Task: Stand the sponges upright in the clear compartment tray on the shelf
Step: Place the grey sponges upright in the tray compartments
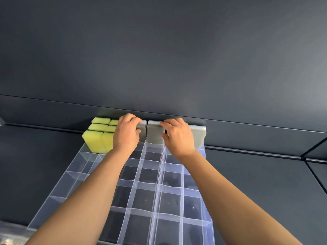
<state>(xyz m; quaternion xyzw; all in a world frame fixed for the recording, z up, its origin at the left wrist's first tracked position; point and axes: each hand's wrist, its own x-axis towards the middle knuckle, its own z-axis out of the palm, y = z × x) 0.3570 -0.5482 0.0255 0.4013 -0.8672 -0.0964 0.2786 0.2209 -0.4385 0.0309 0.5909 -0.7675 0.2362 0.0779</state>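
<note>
Your left hand [126, 134] grips one grey sponge [143, 128], right hand [178, 137] pinches the next grey sponge [154, 133]. Both stand in the back row of the clear tray [141, 191], beside the yellow sponges [93, 141]. Probably you're seating them between dividers so they stay upright

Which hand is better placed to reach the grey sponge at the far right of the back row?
The right hand, likely: it sits beside that grey rectangular sponge; the left hand is farther off, gripping another grey sponge near yellow sponges.

Sponges [99, 138] upright in tray's [70, 175] far row
</note>
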